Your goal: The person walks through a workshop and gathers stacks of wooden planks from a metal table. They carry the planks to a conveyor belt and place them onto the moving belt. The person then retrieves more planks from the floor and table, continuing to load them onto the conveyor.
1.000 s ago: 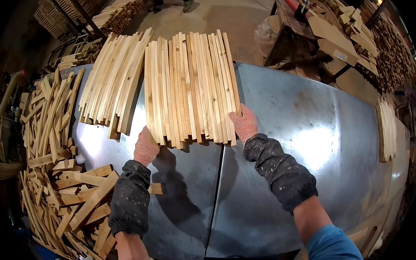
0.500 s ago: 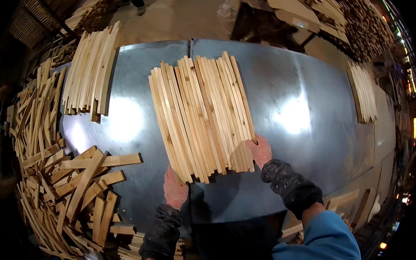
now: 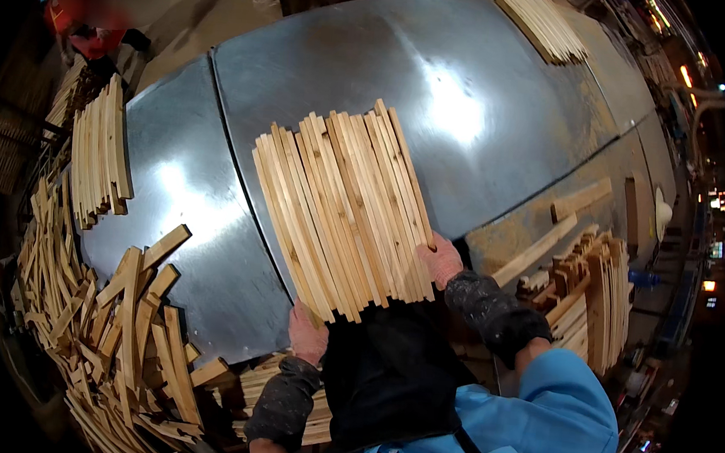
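Observation:
A flat row of pale wooden strips [image 3: 342, 213] spans the space between my hands, the strips lying side by side with uneven ends. My left hand [image 3: 308, 333] is closed on the near left edge of the row. On the near right edge, my right hand [image 3: 441, 262] grips the outermost strips, the thumb lying along the side. Behind and under the strips is the grey metal tabletop [image 3: 340, 55]. Most of my fingers are hidden beneath the wood.
Loose wooden pieces [image 3: 128, 320] heap up at the left. Strip stacks lie at the table's far left [image 3: 101, 152] and far right [image 3: 541, 23]. More wooden pieces [image 3: 594, 303] stand at the right. A person in red [image 3: 89, 19] is beyond the far left corner.
My view has turned to the right, with the table sliding left in it. Both hands still hold the strips, now nearer my side of the table. More wood shows at the right.

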A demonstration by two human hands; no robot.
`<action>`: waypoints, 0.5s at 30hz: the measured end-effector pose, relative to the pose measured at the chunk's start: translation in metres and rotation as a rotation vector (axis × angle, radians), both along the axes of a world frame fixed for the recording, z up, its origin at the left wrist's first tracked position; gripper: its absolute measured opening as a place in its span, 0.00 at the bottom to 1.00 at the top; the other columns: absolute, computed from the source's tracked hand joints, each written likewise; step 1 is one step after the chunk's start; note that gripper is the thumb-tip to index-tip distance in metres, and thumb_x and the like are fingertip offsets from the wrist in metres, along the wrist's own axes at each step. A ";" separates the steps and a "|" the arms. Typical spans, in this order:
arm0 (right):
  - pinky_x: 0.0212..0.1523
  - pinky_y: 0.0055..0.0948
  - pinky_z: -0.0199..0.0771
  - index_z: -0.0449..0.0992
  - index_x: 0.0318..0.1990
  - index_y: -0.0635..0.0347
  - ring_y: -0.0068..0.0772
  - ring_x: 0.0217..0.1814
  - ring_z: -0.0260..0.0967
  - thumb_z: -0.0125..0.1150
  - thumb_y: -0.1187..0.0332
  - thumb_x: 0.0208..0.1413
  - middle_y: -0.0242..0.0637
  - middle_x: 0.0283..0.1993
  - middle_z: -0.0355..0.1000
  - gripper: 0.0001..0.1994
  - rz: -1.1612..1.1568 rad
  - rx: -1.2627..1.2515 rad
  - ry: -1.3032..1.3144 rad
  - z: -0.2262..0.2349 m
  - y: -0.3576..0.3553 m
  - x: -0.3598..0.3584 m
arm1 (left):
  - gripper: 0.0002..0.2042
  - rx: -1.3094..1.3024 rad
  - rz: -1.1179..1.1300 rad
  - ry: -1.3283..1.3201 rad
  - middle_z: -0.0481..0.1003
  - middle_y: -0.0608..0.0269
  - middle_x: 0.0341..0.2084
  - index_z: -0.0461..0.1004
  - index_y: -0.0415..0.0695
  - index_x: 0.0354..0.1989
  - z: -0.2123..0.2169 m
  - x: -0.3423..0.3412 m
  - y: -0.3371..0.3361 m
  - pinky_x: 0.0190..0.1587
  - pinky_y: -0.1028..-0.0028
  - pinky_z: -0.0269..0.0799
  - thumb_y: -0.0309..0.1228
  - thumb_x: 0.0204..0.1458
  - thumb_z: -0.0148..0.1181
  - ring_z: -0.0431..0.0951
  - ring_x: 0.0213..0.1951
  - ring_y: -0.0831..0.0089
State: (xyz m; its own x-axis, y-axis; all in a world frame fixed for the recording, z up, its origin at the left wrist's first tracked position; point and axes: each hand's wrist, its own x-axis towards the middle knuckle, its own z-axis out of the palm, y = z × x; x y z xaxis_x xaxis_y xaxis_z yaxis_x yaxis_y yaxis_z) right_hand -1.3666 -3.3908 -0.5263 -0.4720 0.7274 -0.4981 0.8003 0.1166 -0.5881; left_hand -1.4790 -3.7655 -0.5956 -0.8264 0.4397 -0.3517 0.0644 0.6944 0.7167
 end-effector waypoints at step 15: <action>0.61 0.39 0.76 0.73 0.67 0.62 0.42 0.57 0.78 0.70 0.63 0.64 0.45 0.59 0.81 0.26 0.302 0.062 -0.030 0.008 0.033 -0.023 | 0.50 -0.150 -0.199 0.462 0.58 0.38 0.74 0.59 0.41 0.77 0.057 0.018 0.082 0.78 0.46 0.45 0.50 0.45 0.74 0.55 0.76 0.41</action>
